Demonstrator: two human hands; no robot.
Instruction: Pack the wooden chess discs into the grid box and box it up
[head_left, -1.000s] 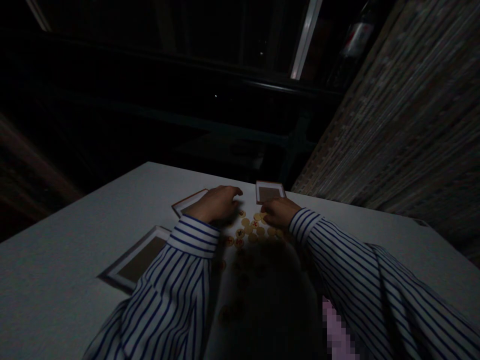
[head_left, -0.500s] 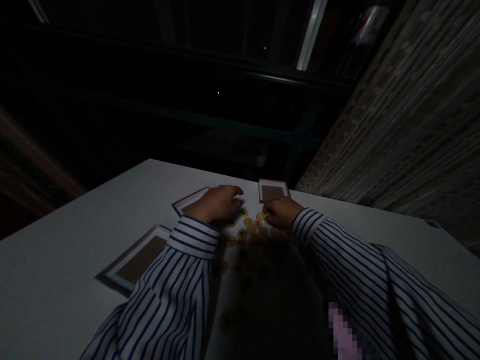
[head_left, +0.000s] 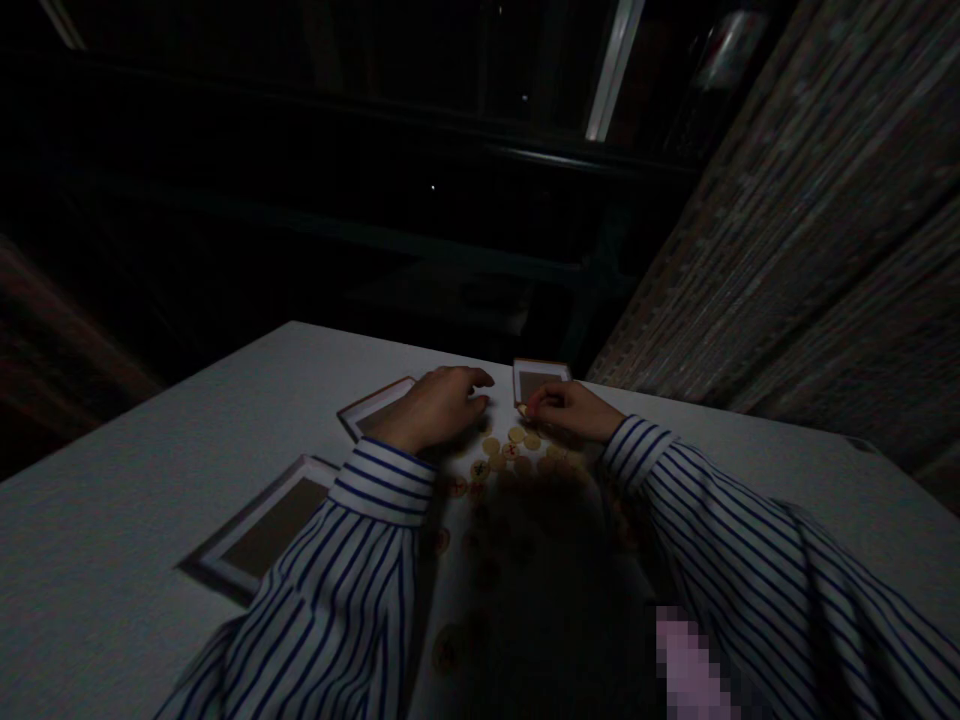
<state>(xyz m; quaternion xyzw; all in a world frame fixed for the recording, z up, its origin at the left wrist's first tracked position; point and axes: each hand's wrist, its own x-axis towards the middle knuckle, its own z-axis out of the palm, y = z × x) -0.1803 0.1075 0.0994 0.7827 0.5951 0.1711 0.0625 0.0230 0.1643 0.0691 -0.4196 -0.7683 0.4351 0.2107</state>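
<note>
Round wooden xiangqi pieces (head_left: 511,451), some marked in red or black, lie scattered on the white table between my arms. My right hand (head_left: 566,409) is raised just above them, thumb and fingers pinched on one xiangqi piece (head_left: 523,410) by the near edge of the far box. Over the left side of the spread, my left hand (head_left: 441,402) hovers with thumb and forefinger apart; I see nothing in it. Its palm side is hidden. Deep shadow covers the pieces nearest my body.
Three shallow boxes with pale rims stand on the table (head_left: 135,460): a far box (head_left: 514,382) behind my right hand, a box (head_left: 367,408) beside my left hand, and a nearer box (head_left: 225,560) by my left sleeve. A beaded curtain (head_left: 735,260) hangs at the right.
My right hand has lifted from among the pieces and turned, now showing a xiangqi piece in its fingertips near the far box. My left hand has barely moved.
</note>
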